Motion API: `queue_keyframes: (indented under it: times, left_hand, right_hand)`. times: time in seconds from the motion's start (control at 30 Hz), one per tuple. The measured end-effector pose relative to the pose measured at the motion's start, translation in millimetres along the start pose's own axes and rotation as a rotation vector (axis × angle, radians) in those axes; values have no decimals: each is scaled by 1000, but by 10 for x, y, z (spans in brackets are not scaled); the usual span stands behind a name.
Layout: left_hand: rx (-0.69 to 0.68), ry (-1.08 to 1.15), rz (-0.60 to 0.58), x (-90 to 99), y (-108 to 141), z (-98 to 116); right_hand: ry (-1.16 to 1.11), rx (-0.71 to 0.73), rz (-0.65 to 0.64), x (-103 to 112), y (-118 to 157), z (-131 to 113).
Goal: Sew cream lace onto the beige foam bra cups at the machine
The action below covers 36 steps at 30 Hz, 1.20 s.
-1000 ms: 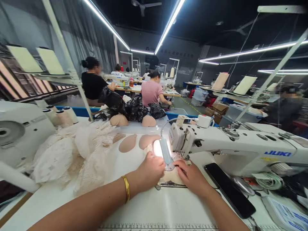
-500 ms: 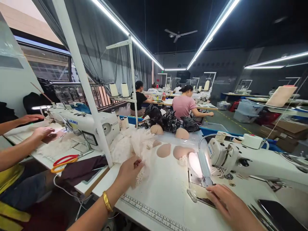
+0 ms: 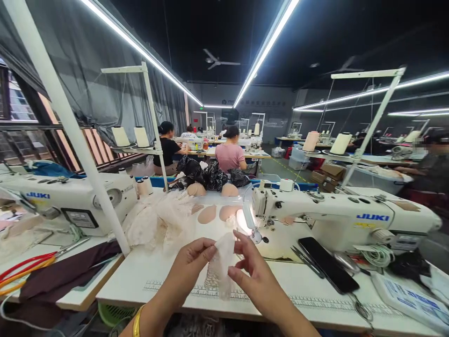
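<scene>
My left hand (image 3: pixel 191 264) pinches a small piece of sheer whitish lace (image 3: pixel 221 267) between thumb and fingers, and the lace hangs down over the table's front. At the lace's right edge is my right hand (image 3: pixel 254 271), thumb and fingers apart; whether its fingertips touch the lace I cannot tell. Behind my hands stands a white sewing machine (image 3: pixel 336 210) with its lamp (image 3: pixel 247 217) lit. Beige oval cup pads (image 3: pixel 206 214) lie on the table beyond the lace. To the left rests a heap of cream lace and mesh (image 3: pixel 157 224).
A black phone (image 3: pixel 328 264) and tweezers (image 3: pixel 308 262) lie right of my hands. A ruler strip (image 3: pixel 298 299) runs along the table's front. At the left are a white post (image 3: pixel 72 126), another sewing machine (image 3: pixel 77 203) and scissors (image 3: pixel 31 269). Co-workers sit farther back.
The view has swung right. My left hand has brought a lace piece away from the heap to the table's front middle. My right hand has left the machine's needle area and come beside the lace.
</scene>
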<state>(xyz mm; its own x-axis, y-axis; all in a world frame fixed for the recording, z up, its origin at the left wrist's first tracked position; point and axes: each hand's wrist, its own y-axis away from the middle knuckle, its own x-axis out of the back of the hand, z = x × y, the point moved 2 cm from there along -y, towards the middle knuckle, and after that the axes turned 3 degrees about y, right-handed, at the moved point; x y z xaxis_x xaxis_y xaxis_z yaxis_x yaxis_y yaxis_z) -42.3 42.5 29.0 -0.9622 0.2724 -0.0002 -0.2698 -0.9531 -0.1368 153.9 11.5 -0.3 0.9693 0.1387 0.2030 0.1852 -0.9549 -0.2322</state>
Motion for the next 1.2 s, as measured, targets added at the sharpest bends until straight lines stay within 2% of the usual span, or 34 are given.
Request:
queue_keyframes:
  times: [0.17,0.27,0.3,0.37,0.47,0.57,0.67,0.8,0.97,1.07,1.13,1.2]
  left_hand:
    - [132,212,-120,-272,30,-169]
    - [111,237,-275,-371,29,-233]
    - [116,219,-291,-375,11,-264]
    - [183,206,-253,-338,-49,-344]
    - [315,239,-155,-242,-149,-465]
    - [355,296,-117,-199,-195,-523]
    - [326,323,-81,-204,-186,-533]
    - [277,408,-6,-209,-163,-538]
    - [248,447,61,-204,-123,-584]
    - [218,321,50,-152,-134,-606]
    - [203,98,-45,-76,-223,-589]
    - [137,-265,-125,52,-415,-537]
  right_hand:
    - [188,75,179,-31,-64,60]
    - [248,112,175,-22,-77,130]
    - [235,98,172,2,-94,155]
    - [141,46,186,83,-151,213]
    - [-124,-103,178,204,-242,341]
    - [-306,-241,95,195,-249,475]
    - [-311,-234,33,81,-198,535]
    - [-281,-210,189,-15,-161,530]
    - [-135,-182,251,-73,-127,473]
    - [-156,-138,357,-70,-123,461]
    - [-255,-170,316,-43,-187,488]
    - [-286,-234,207,19,-306,540]
